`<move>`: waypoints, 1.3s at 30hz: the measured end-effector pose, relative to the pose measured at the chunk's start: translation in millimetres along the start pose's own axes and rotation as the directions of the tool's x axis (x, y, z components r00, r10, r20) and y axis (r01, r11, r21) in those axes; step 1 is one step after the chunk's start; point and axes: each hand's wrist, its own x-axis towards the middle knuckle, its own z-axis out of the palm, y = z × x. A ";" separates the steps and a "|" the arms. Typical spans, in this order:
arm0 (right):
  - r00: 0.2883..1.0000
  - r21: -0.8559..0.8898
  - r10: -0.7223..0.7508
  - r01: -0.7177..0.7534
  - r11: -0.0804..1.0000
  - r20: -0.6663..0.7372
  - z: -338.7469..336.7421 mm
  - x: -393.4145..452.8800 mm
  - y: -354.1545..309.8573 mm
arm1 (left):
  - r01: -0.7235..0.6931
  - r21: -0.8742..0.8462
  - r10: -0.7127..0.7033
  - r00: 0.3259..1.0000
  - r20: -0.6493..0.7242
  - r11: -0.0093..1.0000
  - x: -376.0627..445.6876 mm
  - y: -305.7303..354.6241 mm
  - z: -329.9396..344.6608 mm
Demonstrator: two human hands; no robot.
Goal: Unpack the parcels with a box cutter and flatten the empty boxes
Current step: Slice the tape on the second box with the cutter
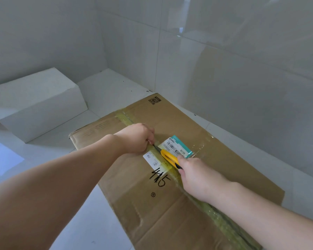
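While the brown parcel (pixel 170 177) lies flat on the white floor (pixel 101 98) against the tiled wall, its taped centre seam (pixel 222 221) runs as one long line from the person's near right toward the far left. The right hand (pixel 193 175) grips the yellow box cutter (pixel 169 157) with its blade lying along that seam, tip pointing away from the body. The left hand (pixel 135 138) sits curled just ahead of the blade tip, fingers pinching at the seam or tape there; what exactly it holds I cannot tell. Any forward stroke would, in my judgement, travel straight toward that left hand, so it needs to clear first. A white box (pixel 36 101) stands well apart at far left.
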 end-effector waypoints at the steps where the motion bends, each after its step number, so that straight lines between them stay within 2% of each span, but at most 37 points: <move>1: 1.000 -0.002 -0.001 0.001 1.000 -0.002 0.3 -1.9 1.2 | -0.003 -0.006 0.003 1.000 -0.003 1.000 -0.5 1.2 1.3; 8: 1.000 0.008 0.005 -0.005 1.000 -0.002 2.4 -14.5 5.9 | -0.035 0.011 0.035 0.999 0.015 0.999 -2.8 7.1 6.0; 27: 0.999 -0.003 0.016 -0.016 1.000 0.037 4.0 -48.8 22.2 | -0.009 0.081 0.003 0.997 0.081 0.997 -7.8 40.7 6.9; 39: 0.999 -0.022 0.030 -0.029 0.999 0.046 9.0 -79.2 37.3 | -0.060 0.110 0.044 0.989 0.141 0.992 -9.6 64.0 17.3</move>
